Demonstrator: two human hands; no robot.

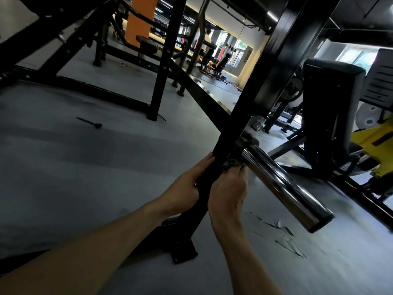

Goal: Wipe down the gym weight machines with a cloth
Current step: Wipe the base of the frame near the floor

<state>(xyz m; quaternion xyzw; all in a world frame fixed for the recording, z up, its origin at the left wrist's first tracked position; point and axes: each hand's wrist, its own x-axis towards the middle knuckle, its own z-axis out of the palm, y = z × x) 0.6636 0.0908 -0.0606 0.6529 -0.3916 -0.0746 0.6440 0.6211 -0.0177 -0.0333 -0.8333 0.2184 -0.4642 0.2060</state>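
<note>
Fingers of the left hand (187, 179) curl round the slanted black steel post (221, 154) of the weight machine, thumb on the near face, gripping it from the left side. Just across the post, the right hand (228, 188) bunches a dark grey-green cloth (231, 163) in its curled fingers and presses it against the post's right face, right where the thick chromed weight peg (280, 184) springs from the frame. Only a small crumpled fold of cloth shows above the knuckles; the rest is hidden under the hand. Both bare forearms reach in from the lower left and lower middle.

The chromed peg runs down to the right, ending in a dark cap. The post ends below the hands in a flat black foot plate (182, 250) on the grey rubber floor (85, 167). A small black pin (90, 122) lies on the floor, well apart to the left. Torn scraps of pale film (285, 231) lie on the floor under the peg's end. To the right stands a black padded seat back (327, 103) beside a yellow machine frame (374, 145). Black bench frames (89, 88) cross the far left, with an orange pillar (142, 18) behind.
</note>
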